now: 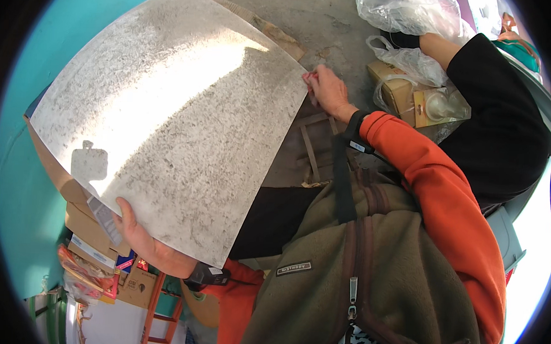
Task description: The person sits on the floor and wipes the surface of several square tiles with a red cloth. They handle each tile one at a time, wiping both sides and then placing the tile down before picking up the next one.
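A large, square, speckled grey-white panel (203,156) is tilted in front of me, with bright sunlight and a small dark shadow across its face. Its material cannot be settled from this view. My left hand (139,235) grips the panel's lower left edge, thumb on the face and the fingers hidden underneath. At the opposite right corner, my right hand (327,89) pinches the edge between thumb and fingers. Behind the panel, a brown cardboard piece (53,159) shows along the left side.
Cardboard boxes (91,243) and bagged goods stand lower left, near an orange ladder (163,313). Wooden slats (309,146) lie on the concrete floor (308,18). At right are a boxed item in plastic (435,105) and a black-trousered leg (491,120). A teal wall (24,186) borders the left.
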Tool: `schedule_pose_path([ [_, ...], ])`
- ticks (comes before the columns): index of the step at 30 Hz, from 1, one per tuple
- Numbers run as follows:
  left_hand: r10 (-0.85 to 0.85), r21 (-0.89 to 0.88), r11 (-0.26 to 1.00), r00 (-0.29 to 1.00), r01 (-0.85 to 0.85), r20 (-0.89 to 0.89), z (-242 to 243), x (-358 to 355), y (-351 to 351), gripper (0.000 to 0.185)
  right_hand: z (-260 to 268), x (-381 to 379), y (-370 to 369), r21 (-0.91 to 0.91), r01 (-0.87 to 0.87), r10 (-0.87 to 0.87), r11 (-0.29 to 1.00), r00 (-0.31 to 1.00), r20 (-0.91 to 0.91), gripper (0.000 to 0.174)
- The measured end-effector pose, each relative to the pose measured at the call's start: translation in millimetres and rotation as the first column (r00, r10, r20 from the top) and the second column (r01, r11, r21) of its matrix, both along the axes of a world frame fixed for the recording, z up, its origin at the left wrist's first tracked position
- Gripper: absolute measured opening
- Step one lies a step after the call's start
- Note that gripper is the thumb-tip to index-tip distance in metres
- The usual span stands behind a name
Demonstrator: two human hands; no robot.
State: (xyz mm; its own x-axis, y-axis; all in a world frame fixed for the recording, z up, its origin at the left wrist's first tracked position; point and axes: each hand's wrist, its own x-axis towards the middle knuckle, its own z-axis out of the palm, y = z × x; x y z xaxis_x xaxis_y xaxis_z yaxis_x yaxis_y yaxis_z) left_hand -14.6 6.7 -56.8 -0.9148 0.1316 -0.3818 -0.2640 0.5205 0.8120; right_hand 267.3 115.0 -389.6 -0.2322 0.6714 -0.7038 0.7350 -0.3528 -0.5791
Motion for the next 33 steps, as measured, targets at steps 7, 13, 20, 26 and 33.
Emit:
schedule_pose_path([
  [7,-0.010,-0.005,1.000,1.000,0.010,-0.009,7,35,19,0.058,60,-39,-13,0.443,0.048,0.197,0.895,0.848,-0.492,0.024],
  [13,0.093,-0.052,0.995,0.993,-0.090,0.069,14,43,31,0.059,62,-63,-29,0.482,0.004,0.258,0.876,0.841,-0.476,0.017],
  [20,0.145,-0.022,0.989,0.989,-0.144,0.038,10,45,34,0.065,-43,-40,13,0.267,-0.077,0.072,0.961,0.997,0.029,0.027],
  [26,0.146,-0.011,0.989,0.989,-0.146,0.032,8,39,27,0.064,-24,-31,26,0.364,0.094,-0.060,0.927,0.993,-0.104,0.027],
  [33,0.117,-0.087,0.989,0.993,-0.119,-0.030,7,39,27,0.063,-18,-30,-2,0.358,-0.129,0.182,0.925,0.976,-0.116,0.024],
])
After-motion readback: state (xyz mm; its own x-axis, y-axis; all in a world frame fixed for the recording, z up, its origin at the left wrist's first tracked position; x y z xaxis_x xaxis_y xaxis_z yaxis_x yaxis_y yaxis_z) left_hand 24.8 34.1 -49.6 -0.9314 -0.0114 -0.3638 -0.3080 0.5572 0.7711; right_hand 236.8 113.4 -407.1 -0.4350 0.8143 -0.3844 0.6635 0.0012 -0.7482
